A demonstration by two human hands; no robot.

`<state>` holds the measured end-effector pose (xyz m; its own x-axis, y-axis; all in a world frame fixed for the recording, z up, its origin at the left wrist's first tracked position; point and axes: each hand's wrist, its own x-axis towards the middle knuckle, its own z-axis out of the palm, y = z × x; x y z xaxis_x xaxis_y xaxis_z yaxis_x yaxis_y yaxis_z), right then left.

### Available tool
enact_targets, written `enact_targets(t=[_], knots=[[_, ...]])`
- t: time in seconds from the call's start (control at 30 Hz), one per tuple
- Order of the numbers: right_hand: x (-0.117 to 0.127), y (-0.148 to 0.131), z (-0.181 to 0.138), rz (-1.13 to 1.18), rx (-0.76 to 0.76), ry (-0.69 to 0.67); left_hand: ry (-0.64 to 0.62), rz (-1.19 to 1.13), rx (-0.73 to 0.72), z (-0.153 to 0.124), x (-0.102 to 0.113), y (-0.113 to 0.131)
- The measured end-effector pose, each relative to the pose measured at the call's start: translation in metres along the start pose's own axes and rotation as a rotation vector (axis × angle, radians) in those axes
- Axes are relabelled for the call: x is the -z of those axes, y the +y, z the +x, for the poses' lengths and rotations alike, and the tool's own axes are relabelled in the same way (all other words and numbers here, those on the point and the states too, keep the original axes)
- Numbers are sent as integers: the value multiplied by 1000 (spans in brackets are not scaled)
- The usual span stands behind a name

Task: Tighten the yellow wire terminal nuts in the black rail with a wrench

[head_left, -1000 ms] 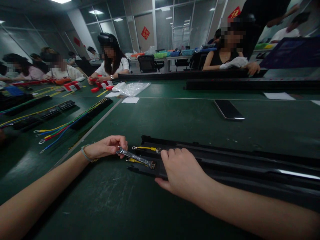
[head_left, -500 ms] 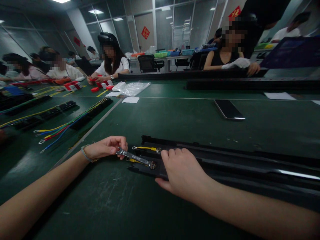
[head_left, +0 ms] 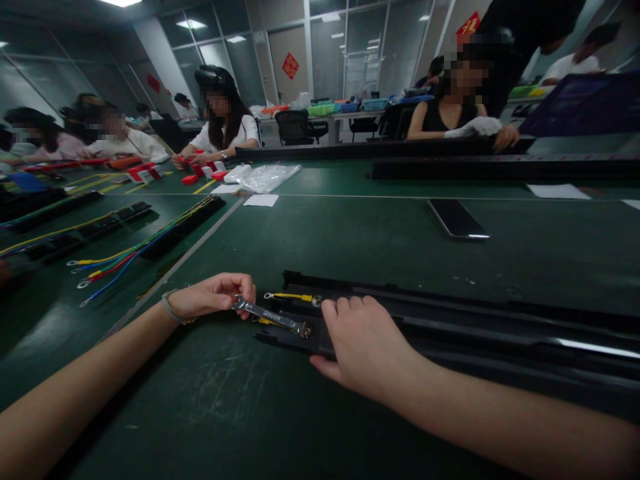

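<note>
My left hand (head_left: pixel 213 295) pinches the near end of a small steel wrench (head_left: pixel 273 317). The wrench's ring end sits on a fastener at the left end of a long black rail (head_left: pixel 475 327) that lies across the green table. My right hand (head_left: pixel 367 343) lies on the rail just right of the wrench head, fingers curled over its top and thumb against its near edge. Two short yellow wires with ring terminals (head_left: pixel 293 297) lie at the rail's left end, one under the wrench.
A dark phone (head_left: pixel 456 219) lies face up beyond the rail. Coloured wire bundles (head_left: pixel 117 259) and black strips stretch along the table at left. A plastic bag (head_left: pixel 265 177) and white paper (head_left: pixel 261 200) lie further back. Several people sit working at the far side.
</note>
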<state>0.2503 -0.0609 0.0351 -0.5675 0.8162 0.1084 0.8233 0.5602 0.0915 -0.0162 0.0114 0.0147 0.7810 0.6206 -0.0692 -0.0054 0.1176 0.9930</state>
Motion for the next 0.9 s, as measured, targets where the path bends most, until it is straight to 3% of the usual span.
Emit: enact_targets(t=[0.9], knots=[[0, 0, 1, -1, -1, -37, -25, 27, 35, 1, -2, 4]])
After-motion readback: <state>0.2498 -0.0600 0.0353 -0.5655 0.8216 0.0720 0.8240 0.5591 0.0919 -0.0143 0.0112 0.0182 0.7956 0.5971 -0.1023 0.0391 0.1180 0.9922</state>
